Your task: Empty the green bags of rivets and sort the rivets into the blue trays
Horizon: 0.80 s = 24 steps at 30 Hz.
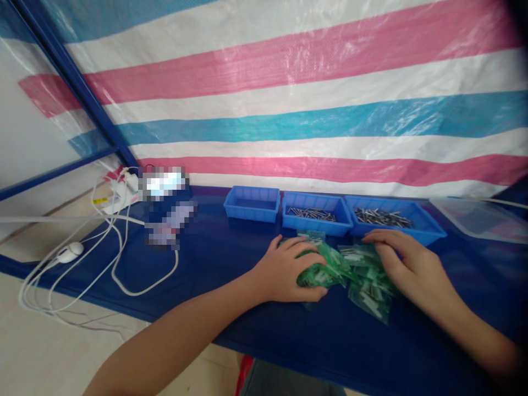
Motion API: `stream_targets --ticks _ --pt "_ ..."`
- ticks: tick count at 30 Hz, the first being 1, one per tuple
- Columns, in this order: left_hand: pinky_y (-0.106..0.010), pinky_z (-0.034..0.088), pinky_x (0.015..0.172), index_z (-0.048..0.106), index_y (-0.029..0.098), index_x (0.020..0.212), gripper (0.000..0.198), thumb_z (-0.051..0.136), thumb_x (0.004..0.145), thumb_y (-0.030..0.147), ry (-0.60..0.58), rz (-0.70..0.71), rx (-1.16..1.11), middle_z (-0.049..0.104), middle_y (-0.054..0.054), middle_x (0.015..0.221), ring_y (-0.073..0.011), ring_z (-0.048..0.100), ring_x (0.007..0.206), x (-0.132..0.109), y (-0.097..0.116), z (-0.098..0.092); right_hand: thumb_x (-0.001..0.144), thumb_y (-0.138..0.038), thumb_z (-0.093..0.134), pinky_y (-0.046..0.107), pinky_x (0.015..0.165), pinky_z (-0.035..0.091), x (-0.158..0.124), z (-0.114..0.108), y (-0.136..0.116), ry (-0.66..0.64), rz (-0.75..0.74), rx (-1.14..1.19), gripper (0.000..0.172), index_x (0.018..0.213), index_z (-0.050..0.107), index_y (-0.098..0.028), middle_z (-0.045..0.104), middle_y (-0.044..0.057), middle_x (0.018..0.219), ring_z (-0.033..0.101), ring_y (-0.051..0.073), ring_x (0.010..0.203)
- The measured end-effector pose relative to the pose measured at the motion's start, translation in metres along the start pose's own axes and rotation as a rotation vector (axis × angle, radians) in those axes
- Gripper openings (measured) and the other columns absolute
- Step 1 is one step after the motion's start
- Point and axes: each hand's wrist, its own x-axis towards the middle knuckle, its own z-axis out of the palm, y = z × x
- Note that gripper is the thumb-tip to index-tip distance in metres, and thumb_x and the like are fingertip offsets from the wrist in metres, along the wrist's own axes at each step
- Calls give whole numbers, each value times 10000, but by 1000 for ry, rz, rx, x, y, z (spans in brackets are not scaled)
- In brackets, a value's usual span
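Striped plastic sheet [289,77] behind, slanting blue post [77,85], tangled white cables [132,294] at left

- the left hand [286,272] covers part of one heap of plastic packets [332,264]; whether its fingers grip or merely rest is unclear;
- the right hand [412,264] hides the right side of the other packet heap [371,291]; the packets' contents are too small to identify;
- the metal pins [311,214] are too fine to tell nails from screws;
- the lit screen [165,184] is pixelated beyond reading; the yellow label [99,201] is illegibly small;
- the translucent plastic tray [478,220] runs past the right edge; the striped tarpaulin [289,121], past the top.
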Motion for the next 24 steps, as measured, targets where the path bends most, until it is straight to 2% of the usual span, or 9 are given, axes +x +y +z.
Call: stream_targets --ticks 3,5,8,10,13,16,19,22,24 --pt "-587 238 1081 518 301 1264 466 553 840 490 -17 19 20 557 -55 1328 -279 390 1322 1 0 0 857 -280 494 484 893 481 9 -4 -4 108 -127 -124 179 897 655 -213 678 95 988 626 296 969" --pt "-587 253 1070 508 304 1284 436 511 871 443 -24 33 39 574 -54 1301 -271 403 1309 0 0 0 845 -289 530 477 932 458 18 -4 -7 141 -229 -199 191 958 655 -199 667 117 1040 610 304 1013" --pt "-584 272 1055 520 320 1276 384 463 900 373 -18 42 78 593 -46 1255 -258 429 1285 0 0 0 849 -358 553 502 1009 388 35 4 -9 60 -331 -317 355 1143 609 -167 632 143 1168 548 325 1142" --pt "-571 284 1050 536 336 1263 366 447 908 324 -16 55 102 596 -40 1234 -251 442 1270 0 -1 -1 868 -409 529 543 1040 337 44 11 -10 -6 -349 -387 412 1188 586 -155 627 151 1176 547 327 1141" --pt "-552 297 1048 574 345 1213 342 422 915 274 -41 97 120 601 -32 1203 -245 446 1267 -1 -2 -3 901 -417 486 571 1057 288 52 20 -8 -52 -365 -450 327 1068 639 -181 636 137 1138 577 310 1080" --pt "-551 293 1055 599 330 1158 308 427 913 260 -59 107 107 605 -25 1181 -245 438 1275 -1 -1 -5 913 -384 483 569 1074 260 54 26 -5 -78 -384 -409 253 940 654 -200 652 108 1115 564 300 1107" --pt "-564 260 1076 616 302 1113 278 512 886 425 -19 61 50 596 -41 1190 -258 450 1256 -3 1 -6 912 -361 497 566 1078 261 54 28 -5 -95 -378 -294 211 934 638 -205 678 80 1053 561 287 1119" --pt "-585 236 1088 617 284 1101 506 593 757 653 10 32 -11 572 -65 1232 -288 443 1257 -4 2 -5 910 -343 504 564 1063 290 55 24 -9 -57 -383 -200 185 949 625 -208 691 72 1012 553 293 1132" --pt "-591 237 1089 607 286 1108 520 619 736 650 -4 32 -20 560 -62 1259 -288 427 1274 -5 1 -5 903 -329 517 548 1041 330 57 16 -14 -8 -394 -151 164 940 620 -208 690 76 991 557 294 1119"
